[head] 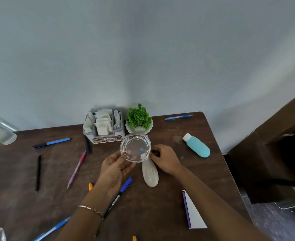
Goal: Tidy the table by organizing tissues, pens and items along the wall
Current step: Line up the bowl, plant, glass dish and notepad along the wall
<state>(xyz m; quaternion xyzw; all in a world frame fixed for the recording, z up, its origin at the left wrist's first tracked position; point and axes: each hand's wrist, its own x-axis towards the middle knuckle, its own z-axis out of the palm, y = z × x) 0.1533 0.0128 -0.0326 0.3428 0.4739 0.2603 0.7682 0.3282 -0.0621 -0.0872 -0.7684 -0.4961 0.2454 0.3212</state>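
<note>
Head view: left hand point(114, 168) has its grip closed on the glass ashtray point(135, 147), thumb over the near rim, fingers underneath. Cannot tell whether the dish is lifted off the tabletop point(160, 214).

Right hand point(166, 159) sits just right of the ashtray, fingers curled toward its rim. Cannot tell whether that grip has hold of anything.

Just beyond the left grip, against the wall: grey organizer point(103, 126) stuffed with folded tissues. Beside it on the right, a small green plant point(139, 119) in a white pot.

Nearer than the right grip, between the two forearms: white bottle point(150, 174) lying flat, its cap end at the ashtray's edge.

Right of the right grip, apart: teal bottle point(197, 146) on its side.

Left of the left grip, scattered: pink pen point(77, 168), black pen point(38, 173), blue pen point(52, 143).

By the left wrist: blue marker point(120, 192).

Well beyond the right grip, near the wall: second blue pen point(178, 117).

Right of the right forearm: white notepad point(193, 211).
</note>
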